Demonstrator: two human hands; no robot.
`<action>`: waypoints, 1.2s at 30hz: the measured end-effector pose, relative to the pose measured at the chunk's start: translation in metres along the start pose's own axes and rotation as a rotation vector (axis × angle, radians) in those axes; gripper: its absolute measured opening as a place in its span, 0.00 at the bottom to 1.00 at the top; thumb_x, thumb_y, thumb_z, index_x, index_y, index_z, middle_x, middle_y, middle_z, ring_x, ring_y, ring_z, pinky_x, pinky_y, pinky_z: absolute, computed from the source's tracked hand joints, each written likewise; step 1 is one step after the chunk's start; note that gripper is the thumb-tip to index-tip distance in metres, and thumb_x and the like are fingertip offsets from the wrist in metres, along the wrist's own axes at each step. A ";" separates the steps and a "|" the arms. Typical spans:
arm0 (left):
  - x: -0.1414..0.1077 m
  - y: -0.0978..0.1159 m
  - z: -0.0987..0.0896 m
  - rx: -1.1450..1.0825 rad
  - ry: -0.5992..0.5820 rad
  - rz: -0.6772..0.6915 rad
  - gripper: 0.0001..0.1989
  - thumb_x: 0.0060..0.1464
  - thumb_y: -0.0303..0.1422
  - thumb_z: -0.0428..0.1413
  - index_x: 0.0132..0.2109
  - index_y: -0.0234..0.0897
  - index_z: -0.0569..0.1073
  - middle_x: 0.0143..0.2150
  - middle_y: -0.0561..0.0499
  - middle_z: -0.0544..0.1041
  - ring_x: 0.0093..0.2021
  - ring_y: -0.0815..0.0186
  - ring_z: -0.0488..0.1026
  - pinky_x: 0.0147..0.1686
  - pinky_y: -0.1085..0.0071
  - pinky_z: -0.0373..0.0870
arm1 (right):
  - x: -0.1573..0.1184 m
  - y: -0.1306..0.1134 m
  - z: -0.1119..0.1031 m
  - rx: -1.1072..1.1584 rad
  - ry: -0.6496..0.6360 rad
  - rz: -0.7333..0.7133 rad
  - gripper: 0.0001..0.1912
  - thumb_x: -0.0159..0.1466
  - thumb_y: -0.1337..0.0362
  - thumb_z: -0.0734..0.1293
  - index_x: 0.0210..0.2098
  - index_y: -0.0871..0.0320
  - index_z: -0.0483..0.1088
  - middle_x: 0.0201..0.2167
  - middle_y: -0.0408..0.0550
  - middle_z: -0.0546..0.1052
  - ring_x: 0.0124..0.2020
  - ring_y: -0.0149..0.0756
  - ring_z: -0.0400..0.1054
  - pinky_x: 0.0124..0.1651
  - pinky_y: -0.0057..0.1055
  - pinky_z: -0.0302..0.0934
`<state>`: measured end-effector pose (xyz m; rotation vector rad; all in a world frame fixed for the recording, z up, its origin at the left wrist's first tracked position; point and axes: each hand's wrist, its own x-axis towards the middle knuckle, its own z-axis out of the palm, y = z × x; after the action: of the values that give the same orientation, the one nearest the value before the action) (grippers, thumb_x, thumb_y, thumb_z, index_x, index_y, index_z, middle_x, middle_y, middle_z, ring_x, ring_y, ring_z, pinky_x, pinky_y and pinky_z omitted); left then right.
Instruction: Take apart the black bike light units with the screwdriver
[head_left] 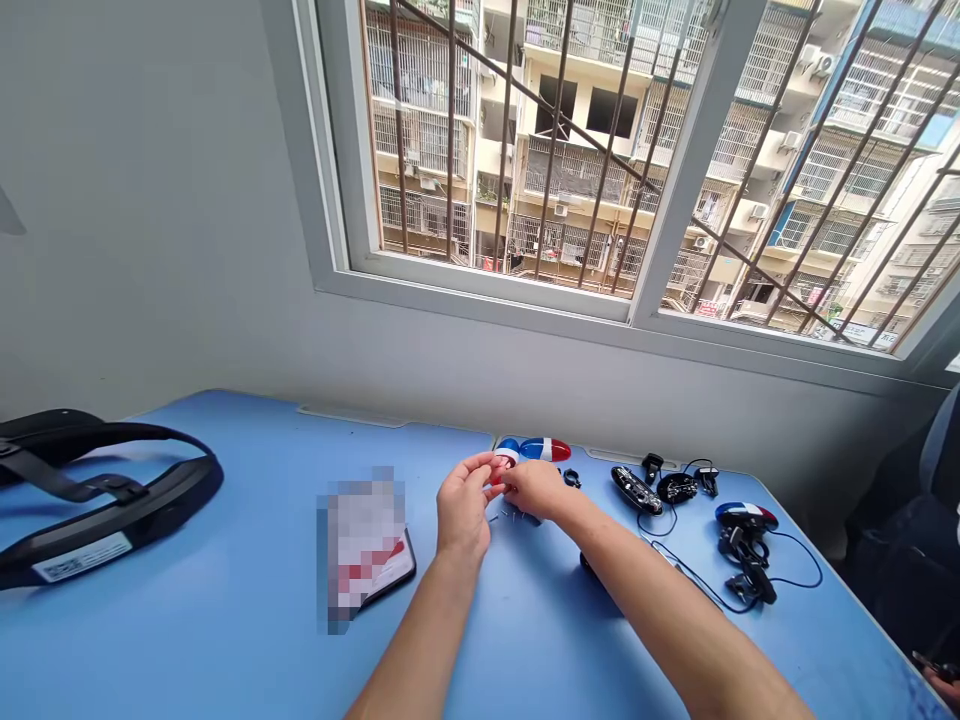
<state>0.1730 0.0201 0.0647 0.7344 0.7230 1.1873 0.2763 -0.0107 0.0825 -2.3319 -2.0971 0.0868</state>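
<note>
Near the far edge of the desk, my left hand [463,500] and my right hand [536,488] meet with fingers pinched. Between them is a blue, white and red plastic cover [508,453], its red end partly hidden by my fingers. Both hands appear to grip it. Just behind my right hand lies a second blue, white and red cover [546,449]. Small screws [514,516] lie on the desk below my hands. A black ring clamp [571,478] rests to the right of my right hand.
On the right are a black circuit-filled housing [636,490], cables, and an assembled red, white and blue light [746,516] with black clamps. A phone [390,575] lies left of my arms, partly blurred. A black headset [112,500] sits far left. Part of another person shows at the right edge.
</note>
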 end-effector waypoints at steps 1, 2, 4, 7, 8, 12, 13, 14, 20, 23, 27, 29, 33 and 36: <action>0.000 0.000 0.000 0.002 0.003 0.001 0.08 0.37 0.26 0.57 0.31 0.35 0.75 0.28 0.50 0.79 0.31 0.63 0.76 0.28 0.72 0.68 | 0.000 0.000 0.000 0.007 0.004 0.009 0.12 0.64 0.67 0.62 0.41 0.52 0.76 0.39 0.47 0.80 0.41 0.40 0.73 0.37 0.29 0.61; 0.000 0.001 0.000 0.003 0.005 0.001 0.08 0.37 0.26 0.57 0.31 0.35 0.75 0.28 0.50 0.79 0.32 0.63 0.77 0.28 0.72 0.68 | 0.001 0.000 0.000 0.015 0.006 0.017 0.12 0.63 0.68 0.62 0.39 0.52 0.77 0.38 0.46 0.80 0.41 0.40 0.73 0.37 0.29 0.61; -0.001 0.002 0.000 0.006 0.009 0.000 0.08 0.37 0.26 0.57 0.30 0.35 0.75 0.28 0.50 0.78 0.31 0.63 0.76 0.28 0.72 0.68 | 0.001 0.001 -0.003 0.037 0.015 0.035 0.10 0.61 0.69 0.64 0.37 0.52 0.77 0.37 0.45 0.80 0.41 0.39 0.73 0.37 0.28 0.60; -0.002 0.004 0.000 0.005 0.013 -0.001 0.08 0.37 0.26 0.56 0.30 0.34 0.75 0.28 0.50 0.78 0.31 0.63 0.76 0.28 0.72 0.68 | 0.001 0.005 -0.013 0.088 0.055 0.083 0.10 0.63 0.68 0.64 0.37 0.52 0.77 0.38 0.44 0.80 0.42 0.37 0.72 0.37 0.26 0.59; -0.003 0.004 0.000 0.004 0.014 -0.001 0.08 0.37 0.26 0.56 0.30 0.34 0.75 0.28 0.50 0.78 0.31 0.63 0.77 0.28 0.73 0.68 | 0.001 0.008 -0.017 0.109 0.073 0.108 0.10 0.64 0.67 0.63 0.38 0.52 0.77 0.38 0.44 0.80 0.42 0.37 0.72 0.37 0.26 0.59; -0.005 0.006 0.002 0.008 0.030 0.002 0.08 0.37 0.26 0.57 0.31 0.34 0.75 0.29 0.50 0.79 0.32 0.64 0.77 0.28 0.73 0.68 | 0.001 0.026 -0.027 0.184 0.103 0.211 0.10 0.68 0.65 0.61 0.43 0.55 0.75 0.39 0.44 0.79 0.41 0.35 0.73 0.39 0.27 0.63; -0.006 0.006 0.002 0.010 0.034 0.001 0.08 0.37 0.26 0.58 0.30 0.34 0.75 0.29 0.50 0.79 0.31 0.64 0.76 0.28 0.73 0.68 | 0.002 0.030 -0.026 0.198 0.096 0.227 0.09 0.68 0.63 0.62 0.43 0.56 0.74 0.40 0.45 0.79 0.41 0.35 0.73 0.40 0.29 0.64; -0.006 0.006 0.002 0.014 0.036 0.000 0.08 0.36 0.27 0.58 0.30 0.34 0.75 0.29 0.49 0.79 0.31 0.64 0.76 0.27 0.73 0.68 | 0.002 0.035 -0.025 0.210 0.085 0.238 0.10 0.68 0.62 0.63 0.44 0.58 0.73 0.41 0.46 0.78 0.41 0.36 0.73 0.42 0.32 0.66; -0.005 0.004 0.003 0.030 0.027 -0.010 0.09 0.35 0.28 0.58 0.30 0.34 0.75 0.29 0.49 0.79 0.31 0.65 0.75 0.27 0.73 0.68 | 0.005 0.055 -0.012 0.226 0.026 0.280 0.14 0.68 0.59 0.64 0.50 0.58 0.69 0.50 0.50 0.73 0.45 0.38 0.71 0.47 0.41 0.69; -0.006 0.004 0.003 0.037 0.023 -0.012 0.09 0.34 0.29 0.58 0.29 0.34 0.75 0.28 0.50 0.79 0.32 0.64 0.75 0.27 0.73 0.67 | 0.007 0.062 -0.009 0.205 0.024 0.309 0.14 0.68 0.59 0.64 0.51 0.58 0.68 0.51 0.51 0.72 0.46 0.39 0.71 0.48 0.42 0.68; -0.007 0.005 0.004 0.045 0.013 -0.016 0.09 0.34 0.29 0.58 0.29 0.34 0.75 0.28 0.50 0.79 0.31 0.64 0.75 0.27 0.73 0.67 | 0.011 0.067 -0.005 0.175 0.011 0.311 0.14 0.68 0.59 0.64 0.51 0.58 0.68 0.51 0.51 0.72 0.46 0.39 0.71 0.48 0.42 0.68; -0.008 0.005 0.004 0.046 0.011 -0.017 0.09 0.33 0.29 0.58 0.29 0.34 0.75 0.28 0.50 0.79 0.31 0.64 0.75 0.28 0.72 0.67 | 0.012 0.067 -0.002 0.161 0.007 0.296 0.14 0.68 0.59 0.64 0.51 0.58 0.68 0.51 0.51 0.72 0.47 0.39 0.71 0.48 0.42 0.68; -0.006 0.003 0.004 0.051 0.003 -0.019 0.10 0.33 0.30 0.59 0.30 0.34 0.76 0.28 0.49 0.79 0.31 0.64 0.75 0.28 0.72 0.67 | 0.013 0.064 0.001 0.130 0.003 0.278 0.14 0.68 0.60 0.64 0.52 0.58 0.68 0.51 0.51 0.72 0.47 0.40 0.70 0.49 0.42 0.68; -0.005 0.002 0.003 0.056 0.001 -0.020 0.10 0.33 0.30 0.59 0.30 0.34 0.76 0.29 0.49 0.79 0.31 0.64 0.75 0.28 0.72 0.67 | 0.013 0.062 0.000 0.112 0.001 0.275 0.15 0.68 0.60 0.65 0.52 0.58 0.68 0.52 0.51 0.72 0.47 0.40 0.70 0.49 0.42 0.68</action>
<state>0.1737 0.0148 0.0686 0.7716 0.7656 1.1537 0.3396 -0.0044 0.0798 -2.5327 -1.7090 0.1982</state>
